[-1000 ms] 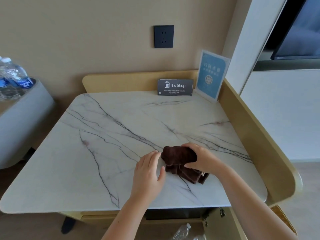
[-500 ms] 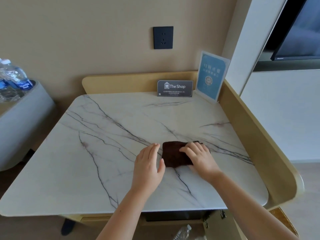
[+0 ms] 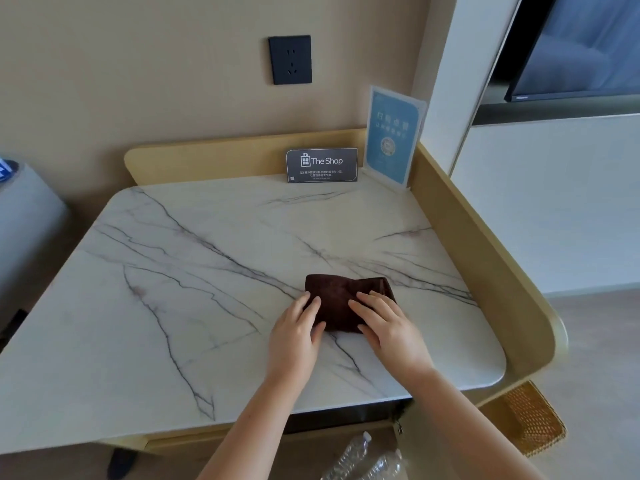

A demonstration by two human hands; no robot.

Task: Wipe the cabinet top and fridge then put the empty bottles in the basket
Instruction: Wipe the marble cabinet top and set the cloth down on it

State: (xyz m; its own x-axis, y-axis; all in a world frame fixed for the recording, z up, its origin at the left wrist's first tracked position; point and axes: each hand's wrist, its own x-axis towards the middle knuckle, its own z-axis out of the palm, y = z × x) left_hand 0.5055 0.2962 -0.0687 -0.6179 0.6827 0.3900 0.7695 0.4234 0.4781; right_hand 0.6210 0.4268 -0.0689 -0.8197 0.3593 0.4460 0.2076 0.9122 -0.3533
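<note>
A: Grip status: both hands flat, nothing clasped. Left hand point(image 3: 294, 336) has palm down, fingers extended, fingertips on the near-left edge of the brown cloth point(image 3: 341, 299). Right hand point(image 3: 388, 327) is likewise open, fingers spread over the cloth's near-right part. Pressing, not holding.

B: Cloth position?

A: Folded flat on the marble tabletop point(image 3: 173, 289), directly under and just beyond the fingertips. Nearer than the grip, below the tabletop's front edge, lie clear plastic bottles point(image 3: 363, 459); to the right of the grip and lower, a woven basket point(image 3: 533, 420).

B: Hand pose?

A: Both forearms come in from the near edge, wrists low, converging on the cloth. Thumbs tucked toward each other.

B: Risks?

A: Judgement only: light pressure on a folded cloth may let it bunch or unfold mid-stroke, leaving streaks. Beyond the grip, a dark card point(image 3: 321, 165) reading "The Shop" and a blue sign stand point(image 3: 393, 140) sit upright at the back rail; a long forward sweep could knock either over. Wiping around them leaves the back strip uncleaned. Fridge not identifiable from this view.
</note>
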